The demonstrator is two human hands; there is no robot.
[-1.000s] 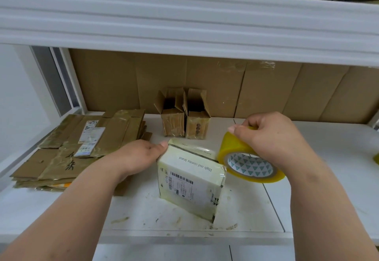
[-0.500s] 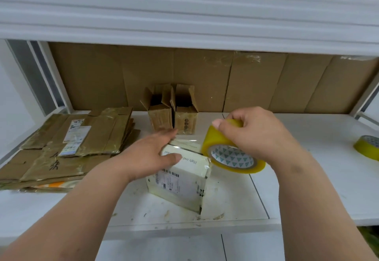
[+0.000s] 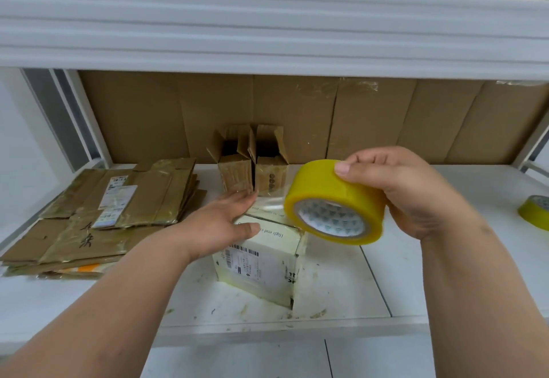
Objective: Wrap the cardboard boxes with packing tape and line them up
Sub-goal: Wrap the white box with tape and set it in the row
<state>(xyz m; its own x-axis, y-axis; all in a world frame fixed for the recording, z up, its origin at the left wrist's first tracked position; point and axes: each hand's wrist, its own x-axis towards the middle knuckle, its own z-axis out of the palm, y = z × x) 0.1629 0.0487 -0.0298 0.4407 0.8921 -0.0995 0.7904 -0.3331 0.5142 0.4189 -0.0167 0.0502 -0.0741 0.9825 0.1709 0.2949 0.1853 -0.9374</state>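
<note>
Our right hand [image 3: 416, 196] has lifted the roll [image 3: 332, 202], pulling fresh tape out; left hand [image 3: 219, 223], fingers flat, presses the box [image 3: 261, 264]. Wrapping continues.

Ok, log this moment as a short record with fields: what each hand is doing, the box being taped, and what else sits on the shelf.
left hand: flat on top of the white box, fingers straight
right hand: grips the yellow tape roll, raised beside the box
tape: clear strip runs from roll to box top
behind: two open-topped small cardboard boxes, side by side
left: flattened cardboard stack
far right: second tape roll
</note>
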